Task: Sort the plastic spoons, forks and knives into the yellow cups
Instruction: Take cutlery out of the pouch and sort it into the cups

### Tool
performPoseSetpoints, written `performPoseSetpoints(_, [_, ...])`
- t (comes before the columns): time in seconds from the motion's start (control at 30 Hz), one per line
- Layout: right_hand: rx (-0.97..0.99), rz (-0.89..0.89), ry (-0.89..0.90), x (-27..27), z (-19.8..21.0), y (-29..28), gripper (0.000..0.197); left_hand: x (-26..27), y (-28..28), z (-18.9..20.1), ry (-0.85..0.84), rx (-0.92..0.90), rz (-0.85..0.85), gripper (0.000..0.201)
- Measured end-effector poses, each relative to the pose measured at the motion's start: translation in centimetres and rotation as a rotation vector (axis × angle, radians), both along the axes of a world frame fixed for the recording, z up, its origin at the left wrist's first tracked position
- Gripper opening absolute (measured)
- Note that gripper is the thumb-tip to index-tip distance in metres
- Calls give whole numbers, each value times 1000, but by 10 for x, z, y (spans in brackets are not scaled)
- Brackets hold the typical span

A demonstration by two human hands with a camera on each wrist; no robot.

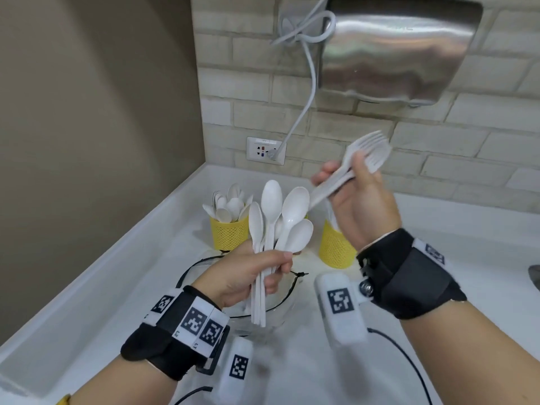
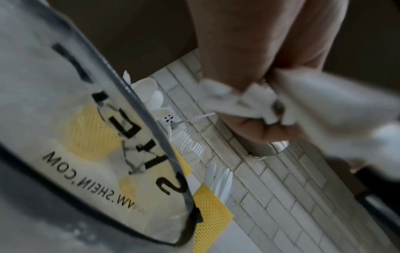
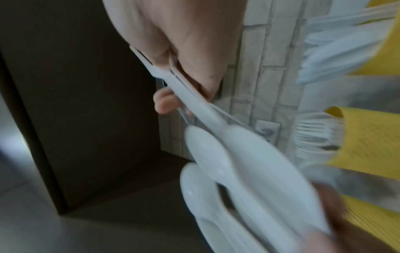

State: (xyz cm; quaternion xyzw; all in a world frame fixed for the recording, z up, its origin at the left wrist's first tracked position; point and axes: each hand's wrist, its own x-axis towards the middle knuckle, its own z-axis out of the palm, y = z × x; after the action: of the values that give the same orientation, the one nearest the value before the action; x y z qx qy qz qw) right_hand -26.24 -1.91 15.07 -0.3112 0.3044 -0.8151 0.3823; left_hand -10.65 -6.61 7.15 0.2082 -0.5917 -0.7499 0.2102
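My left hand (image 1: 248,276) grips spoons (image 1: 277,217); my right hand (image 1: 359,200) pinches forks (image 1: 359,159). Only the left-wrist camera shows the middle fork cup (image 2: 186,164).

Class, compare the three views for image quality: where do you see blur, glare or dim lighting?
Head view: evenly lit and mostly sharp, streaky glare on the steel hand dryer. Left wrist view: dim, the left hand and its spoons out of focus, the bag soft. Right wrist view: the spoons smeared by blur, the left side dark.
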Motion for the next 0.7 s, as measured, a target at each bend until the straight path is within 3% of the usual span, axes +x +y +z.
performPoseSetpoints(0.07, [-112,-126,-20,-9,12,3,16,-4,3,2,-94,-113,146,16])
performPoseSetpoints(0.13, [-86,-252,132,-12,17,7,11,-10,5,0,-161,-234,295,16])
performPoseSetpoints(0.23, [59,-202,550,7,7,14,47,-19,5,-5,-284,-552,526,15])
performPoseSetpoints(0.3, [124,-115,746,27,-8,16,60,-24,5,-10,-317,-722,609,45])
performPoseSetpoints(0.37, [206,-187,943,43,-20,18,54,-27,7,-9,-284,-822,695,45])
performPoseSetpoints(0.43, [237,-287,1060,45,-29,14,42,-27,9,-7,-249,-797,798,34])
performPoseSetpoints(0.57, [231,-110,961,29,-36,8,23,-23,7,-8,-215,-671,850,30])
performPoseSetpoints(0.7, [309,43,791,15,-41,5,24,-22,7,-9,-199,-676,809,40])
